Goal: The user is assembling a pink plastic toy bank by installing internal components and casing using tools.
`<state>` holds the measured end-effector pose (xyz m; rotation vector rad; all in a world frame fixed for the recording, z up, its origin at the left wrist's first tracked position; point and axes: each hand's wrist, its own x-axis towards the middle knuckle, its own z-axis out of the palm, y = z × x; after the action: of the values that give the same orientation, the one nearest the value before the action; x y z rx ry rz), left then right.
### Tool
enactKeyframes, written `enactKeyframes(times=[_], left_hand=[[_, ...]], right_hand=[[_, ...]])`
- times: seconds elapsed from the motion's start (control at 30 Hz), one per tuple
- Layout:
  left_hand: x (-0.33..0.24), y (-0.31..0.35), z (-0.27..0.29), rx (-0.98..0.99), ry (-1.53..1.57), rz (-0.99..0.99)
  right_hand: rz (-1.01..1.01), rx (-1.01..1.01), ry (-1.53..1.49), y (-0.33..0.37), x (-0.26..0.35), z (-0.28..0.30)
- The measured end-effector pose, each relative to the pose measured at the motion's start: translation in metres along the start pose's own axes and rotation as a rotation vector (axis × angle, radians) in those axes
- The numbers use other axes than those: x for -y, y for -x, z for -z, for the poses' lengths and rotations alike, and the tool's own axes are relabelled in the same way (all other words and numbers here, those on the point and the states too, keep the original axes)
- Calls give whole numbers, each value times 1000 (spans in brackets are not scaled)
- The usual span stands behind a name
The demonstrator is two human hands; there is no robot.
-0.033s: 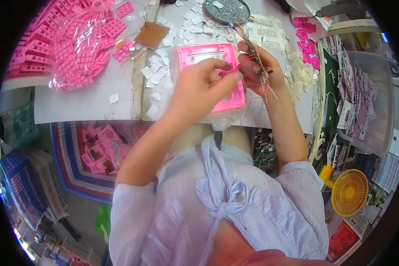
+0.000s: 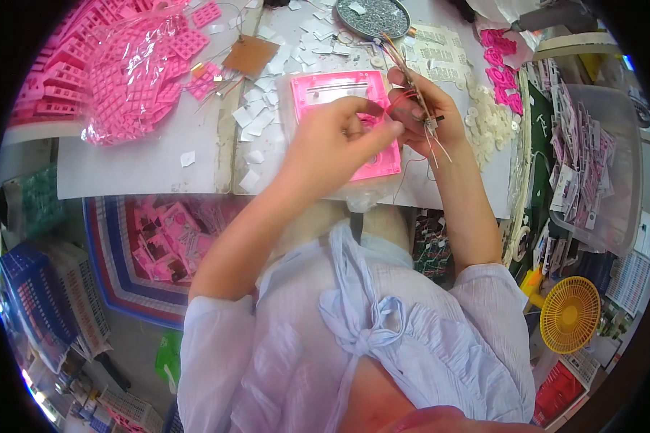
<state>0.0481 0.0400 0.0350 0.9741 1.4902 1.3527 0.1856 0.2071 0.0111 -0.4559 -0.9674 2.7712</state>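
My right hand (image 2: pixel 435 108) is closed around a thin circuit board (image 2: pixel 417 90), held up on edge over the work table. Red, white and orange wires trail from both ends of the board. To its left, my left hand (image 2: pixel 334 137) is closed, thumb and forefinger pinching a red wire (image 2: pixel 387 114) near the board. Beneath my hands a pink plastic casing (image 2: pixel 390 162) lies flat on the table, partly covered by my left hand and resting on clear plastic film.
A bag of pink keypad parts (image 2: pixel 133 79) lies at the left. White paper bits (image 2: pixel 256 119), a brown square (image 2: pixel 250 56) and a round dish of small metal parts (image 2: pixel 372 16) are farther back. White discs (image 2: pixel 487 126) lie to the right, beside a clear bin (image 2: pixel 621 159).
My left thumb and fingers have shifted slightly to the right, toward the board. The board and the casing are nearly where they were.
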Motion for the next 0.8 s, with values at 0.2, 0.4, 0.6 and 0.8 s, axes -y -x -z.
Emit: enactKeyframes(times=[0.2, 0.4, 0.6, 0.8], left_hand=[[9, 9, 20, 126, 72, 85], [15, 61, 37, 244, -130, 260], [35, 77, 26, 97, -264, 105], [38, 81, 35, 14, -218, 219]], right_hand=[[113, -306, 299, -1, 1, -46], [-10, 45, 908, 0, 10, -31], [-92, -16, 1149, -20, -5, -35], [-85, -48, 1302, -41, -11, -32]])
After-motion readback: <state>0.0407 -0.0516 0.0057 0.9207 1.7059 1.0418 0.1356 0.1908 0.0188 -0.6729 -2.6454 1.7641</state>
